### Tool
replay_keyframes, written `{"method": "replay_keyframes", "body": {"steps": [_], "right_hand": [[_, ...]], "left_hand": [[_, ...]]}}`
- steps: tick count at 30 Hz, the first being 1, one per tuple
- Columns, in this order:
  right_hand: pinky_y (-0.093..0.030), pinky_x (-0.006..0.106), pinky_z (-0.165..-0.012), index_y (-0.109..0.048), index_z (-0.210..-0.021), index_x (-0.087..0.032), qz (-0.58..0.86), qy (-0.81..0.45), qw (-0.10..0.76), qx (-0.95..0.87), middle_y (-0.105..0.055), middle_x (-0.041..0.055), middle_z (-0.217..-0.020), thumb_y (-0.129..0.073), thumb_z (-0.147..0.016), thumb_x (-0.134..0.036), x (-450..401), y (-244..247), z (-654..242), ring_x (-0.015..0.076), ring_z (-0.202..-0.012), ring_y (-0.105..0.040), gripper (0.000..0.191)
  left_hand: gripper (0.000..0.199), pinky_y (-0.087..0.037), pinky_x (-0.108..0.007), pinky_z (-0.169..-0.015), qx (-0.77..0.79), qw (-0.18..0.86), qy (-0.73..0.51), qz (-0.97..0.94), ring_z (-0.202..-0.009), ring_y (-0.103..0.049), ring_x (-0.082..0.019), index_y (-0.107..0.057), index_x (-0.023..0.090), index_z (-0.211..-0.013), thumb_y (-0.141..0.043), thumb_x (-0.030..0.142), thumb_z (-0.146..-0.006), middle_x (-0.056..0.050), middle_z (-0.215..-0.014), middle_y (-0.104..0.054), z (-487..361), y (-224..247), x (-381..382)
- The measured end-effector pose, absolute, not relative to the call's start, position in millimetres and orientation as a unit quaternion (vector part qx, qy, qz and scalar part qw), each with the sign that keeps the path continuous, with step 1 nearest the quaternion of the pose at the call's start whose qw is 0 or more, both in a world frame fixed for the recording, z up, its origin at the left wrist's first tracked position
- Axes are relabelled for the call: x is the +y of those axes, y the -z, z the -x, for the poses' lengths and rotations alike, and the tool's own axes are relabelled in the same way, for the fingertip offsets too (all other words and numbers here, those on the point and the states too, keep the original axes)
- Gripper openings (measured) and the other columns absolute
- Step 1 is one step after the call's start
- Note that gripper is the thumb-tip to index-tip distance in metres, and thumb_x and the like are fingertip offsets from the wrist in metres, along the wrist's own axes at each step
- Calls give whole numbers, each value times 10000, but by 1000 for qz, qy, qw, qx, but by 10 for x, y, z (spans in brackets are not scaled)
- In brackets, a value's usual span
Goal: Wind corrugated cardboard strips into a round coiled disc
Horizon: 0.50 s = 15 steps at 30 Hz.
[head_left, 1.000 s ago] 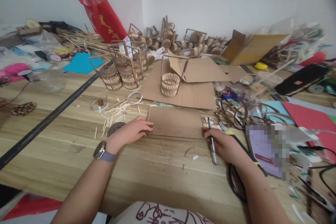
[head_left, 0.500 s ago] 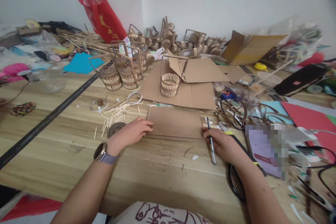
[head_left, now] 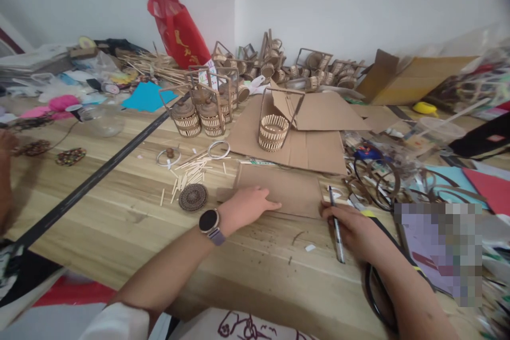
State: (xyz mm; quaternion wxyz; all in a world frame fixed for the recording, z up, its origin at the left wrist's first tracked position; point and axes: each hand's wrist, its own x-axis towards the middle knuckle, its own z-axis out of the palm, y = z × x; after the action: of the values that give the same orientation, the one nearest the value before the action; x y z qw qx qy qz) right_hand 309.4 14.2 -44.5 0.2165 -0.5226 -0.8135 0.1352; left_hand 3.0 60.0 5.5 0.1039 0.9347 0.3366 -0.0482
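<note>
My left hand (head_left: pixel 247 207), with a watch on its wrist, lies over the left part of a flat cardboard piece (head_left: pixel 297 189), fingers stretched out and thumb apart. At the cardboard's right edge, my right hand (head_left: pixel 353 226) is closed around a black pen (head_left: pixel 337 231) that points down toward the table. Left of my left hand lies a round coiled disc (head_left: pixel 193 197), with several thin wooden sticks (head_left: pixel 189 174) scattered behind it. A small slatted basket with a tall handle (head_left: pixel 273 133) stands on a larger cardboard sheet (head_left: pixel 314 151) beyond the piece.
Finished-looking handled baskets (head_left: pixel 187 119) stand at the back left, and more lie piled along the wall. A red bag (head_left: pixel 179 32) leans there. Brown strips (head_left: pixel 374 180), a phone-like device (head_left: pixel 430 255) and clutter crowd the right. Another person's arm (head_left: pixel 6 175) shows at the left edge.
My left hand has moved right, from the cardboard's left edge onto its surface. My right hand still holds the pen. The view has turned left, bringing another person's arm into sight.
</note>
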Motion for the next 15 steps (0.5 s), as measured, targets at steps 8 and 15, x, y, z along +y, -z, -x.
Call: {"method": "replay_keyframes", "body": {"steps": [8,15], "right_hand": [[-546,388,-853,-693,-892,-247,526,-145,207,-812,-741,84,-1030,-451,-842,-187,146,456,-3126,262,-1032,-677,254],[-528,368,-871,-643,-1151,-239,598,-141,314,-724,-736,82,-1036,-487,-893,-330,36,174,-3010,256,-997,-678,316]], "left_hand": [[675,-400,-264,-632,314,128,100,-935,-749,-591,-198,-493,465,-1375,-402,8,-888,-58,-904,-605,-192,-65,779],[659,-399,-234,-573,261,177,111,-942,-635,-597,-160,-538,481,-1326,-528,40,-837,-19,-869,-702,-199,-67,1011]]}}
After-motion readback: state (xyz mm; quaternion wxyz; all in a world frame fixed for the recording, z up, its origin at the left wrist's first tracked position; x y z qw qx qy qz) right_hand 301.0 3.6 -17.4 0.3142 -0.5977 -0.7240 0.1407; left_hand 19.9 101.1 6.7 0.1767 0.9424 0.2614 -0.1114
